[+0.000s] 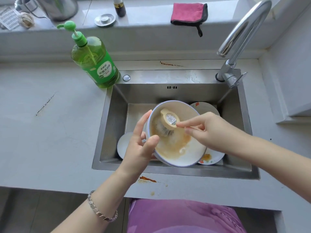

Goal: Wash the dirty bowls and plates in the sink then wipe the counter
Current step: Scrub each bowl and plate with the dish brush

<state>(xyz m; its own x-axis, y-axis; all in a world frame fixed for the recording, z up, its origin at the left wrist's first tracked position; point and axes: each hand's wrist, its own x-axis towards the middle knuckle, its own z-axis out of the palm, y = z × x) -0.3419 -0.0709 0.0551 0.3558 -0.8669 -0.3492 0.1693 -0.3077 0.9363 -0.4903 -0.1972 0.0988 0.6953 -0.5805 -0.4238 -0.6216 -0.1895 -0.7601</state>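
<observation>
Left hand (pixel 141 145) grips a stained blue-rimmed white bowl (pixel 178 155). Right hand (pixel 208 130) pinches a beige round scrubber (pixel 168 119) inside it, above dirty plates (pixel 210 158).

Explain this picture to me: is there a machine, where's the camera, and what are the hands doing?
No machine here: a person works with bare hands, and the one camera sits on their head, looking down. The left hand grips the rim of a dirty bowl, tilted over the sink. The right hand pinches the handle of a scrubber that rests inside the bowl. More dishes lie in the sink below: plates at the right and a white dish at the left. A green soap bottle stands on the counter, and a tap arches at the sink's far corner. Orange stains mark the counter's front edge. A pink cloth lies on the ledge behind.
</observation>
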